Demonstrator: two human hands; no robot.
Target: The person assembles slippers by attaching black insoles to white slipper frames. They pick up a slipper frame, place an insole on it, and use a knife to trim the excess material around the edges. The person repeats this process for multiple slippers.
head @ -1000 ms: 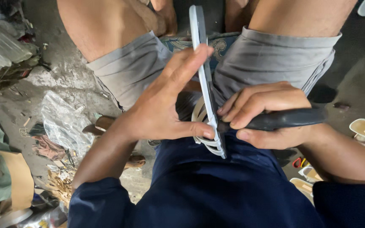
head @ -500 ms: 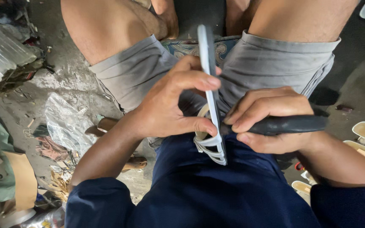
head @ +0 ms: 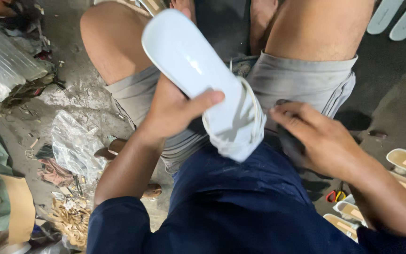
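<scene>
Head view: right hand (head: 323,141) hides a dark tool (head: 287,136); left hand (head: 172,110) grips white sandal (head: 198,70).

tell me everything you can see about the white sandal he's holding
The sandal is white, long and narrow, with a smooth, slightly glossy sole turned up toward the camera. Pale straps wrap its near end. It lies tilted over the lap, toe end away. The left hand grips it, thumb across the sole; the right hand sits just beside it.

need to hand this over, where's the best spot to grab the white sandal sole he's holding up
Grip the white sandal sole across its bare narrow half, above the left hand, coming from the side edges. That stretch is flat, free of straps and unobstructed. The strap end near the right hand is crowded and looks floppy.
</scene>
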